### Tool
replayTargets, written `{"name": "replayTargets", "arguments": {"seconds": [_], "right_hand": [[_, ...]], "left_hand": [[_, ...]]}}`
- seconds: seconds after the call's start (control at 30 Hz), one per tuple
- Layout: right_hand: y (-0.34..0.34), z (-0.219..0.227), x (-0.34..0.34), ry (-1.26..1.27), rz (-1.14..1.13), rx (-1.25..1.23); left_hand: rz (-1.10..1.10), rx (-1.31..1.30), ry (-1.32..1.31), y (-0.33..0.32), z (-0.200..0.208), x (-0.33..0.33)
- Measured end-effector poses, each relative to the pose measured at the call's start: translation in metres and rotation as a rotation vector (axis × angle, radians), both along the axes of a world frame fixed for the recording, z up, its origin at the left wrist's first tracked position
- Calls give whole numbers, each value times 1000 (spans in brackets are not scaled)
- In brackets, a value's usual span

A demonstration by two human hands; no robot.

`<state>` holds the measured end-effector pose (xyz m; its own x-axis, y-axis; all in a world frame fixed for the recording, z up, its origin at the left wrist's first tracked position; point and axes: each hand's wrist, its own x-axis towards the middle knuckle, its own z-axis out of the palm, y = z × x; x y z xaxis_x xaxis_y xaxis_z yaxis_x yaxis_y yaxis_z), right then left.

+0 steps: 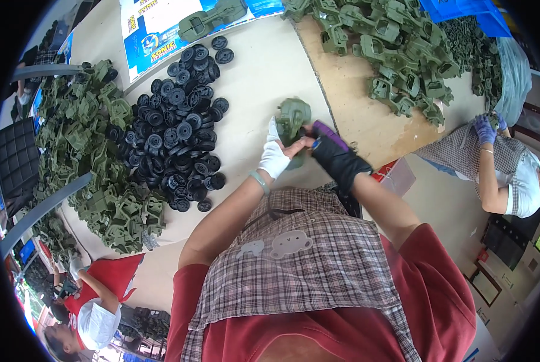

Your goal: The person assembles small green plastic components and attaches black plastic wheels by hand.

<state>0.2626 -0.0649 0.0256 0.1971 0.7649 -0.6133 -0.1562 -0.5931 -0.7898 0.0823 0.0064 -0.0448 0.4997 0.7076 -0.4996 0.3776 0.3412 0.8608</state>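
Observation:
My left hand (274, 158), in a white glove, grips the lower side of a green plastic toy vehicle body (293, 118) held above the table. My right hand (333, 154), in a black fingerless glove with a purple patch, presses against the same body from the right, fingers curled at its edge. A heap of black plastic wheels (179, 133) lies on the table just left of my hands. Beyond it sits a pile of green plastic parts (95, 151).
A second heap of green toy bodies (390, 48) covers a wooden board (366, 120) at the upper right. A printed cardboard sheet (155, 30) lies at the top. One person in purple gloves (486, 130) works at right; another in red (101, 289) sits lower left.

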Motion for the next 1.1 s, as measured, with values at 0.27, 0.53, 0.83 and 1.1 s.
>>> {"name": "replayTargets", "arguments": {"seconds": [0.27, 0.53, 0.83, 1.1], "right_hand": [[-6, -3, 12, -160, 97, 32], [36, 71, 36, -746, 668, 608], [75, 62, 22, -934, 1319, 549], [77, 74, 15, -834, 1291, 418]], "left_hand": [[-301, 874, 591, 19, 56, -44], [-751, 993, 720, 11, 65, -40], [-592, 1074, 584, 1, 40, -47], [-604, 1063, 602, -2, 45, -46]]}}
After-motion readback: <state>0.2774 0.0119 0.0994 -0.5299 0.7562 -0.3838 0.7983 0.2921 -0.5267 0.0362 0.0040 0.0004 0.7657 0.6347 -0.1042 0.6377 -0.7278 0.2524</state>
